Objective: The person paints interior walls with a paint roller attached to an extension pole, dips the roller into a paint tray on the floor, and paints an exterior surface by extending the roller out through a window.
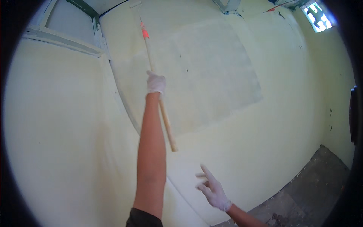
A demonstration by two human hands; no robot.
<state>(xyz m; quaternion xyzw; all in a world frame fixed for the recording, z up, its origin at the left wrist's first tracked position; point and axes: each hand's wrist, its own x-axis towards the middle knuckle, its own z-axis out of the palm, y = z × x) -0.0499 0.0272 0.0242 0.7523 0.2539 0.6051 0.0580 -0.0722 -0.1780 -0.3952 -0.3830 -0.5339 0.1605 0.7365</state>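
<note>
A long wooden pole (166, 122) slants up the wall, and my left hand (156, 82), in a thin whitish glove, is closed around its middle. Red tape (144, 30) binds the pole's top to the wire frame of a paint roller (135, 4). The roller is up by the top edge of the view, at the upper part of the pale yellow wall (227, 142). Lower and to the right, my right hand (214, 190), gloved too, holds nothing and has its fingers spread. It is apart from the pole's lower end.
A greyish patch (215, 71) covers part of the wall. At left, another pale wall (62, 113) meets it below a wooden frame (65, 41). A bright vent opening (318, 17) is at upper right, a dark object (353, 115) at the right edge. The grey floor (309, 176) is paint-spotted.
</note>
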